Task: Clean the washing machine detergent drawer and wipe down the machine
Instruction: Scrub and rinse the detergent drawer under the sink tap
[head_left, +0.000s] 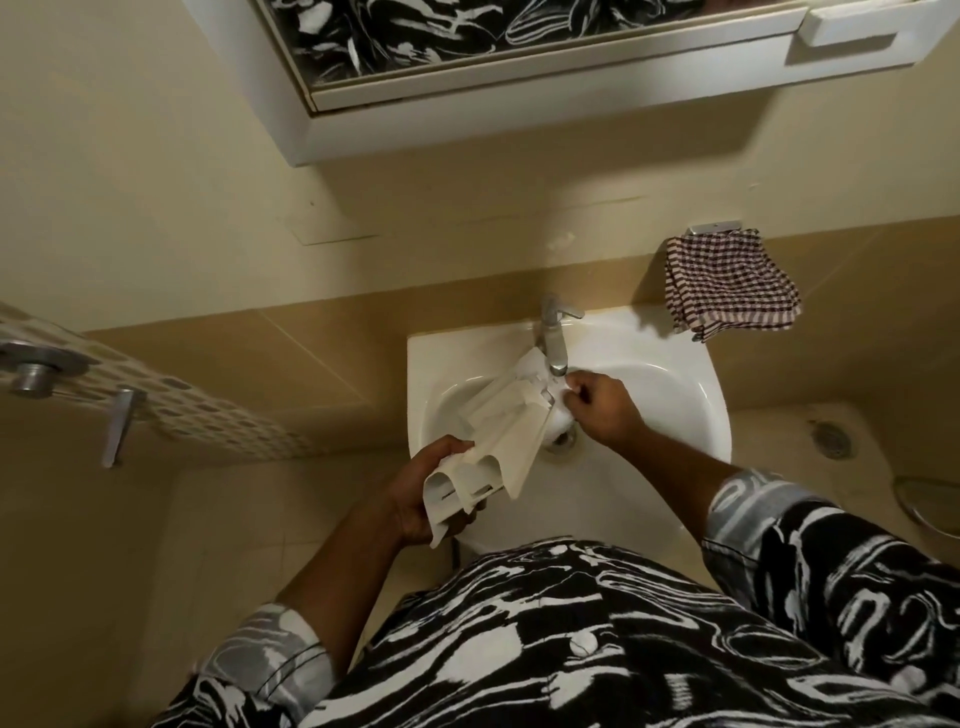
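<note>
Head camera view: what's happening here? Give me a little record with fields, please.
Detergent drawer: tilted over the sink, far end below the tap
Left hand: grips its near end
Right hand: fingers curled at its far end; exact hold unclear
Water: cannot tell if running
Nearby: checked cloth hanging on the wall, right of the tap

One drawer (498, 431), one sink (649, 384), one tap (555, 332), one cloth (727, 283)
</note>
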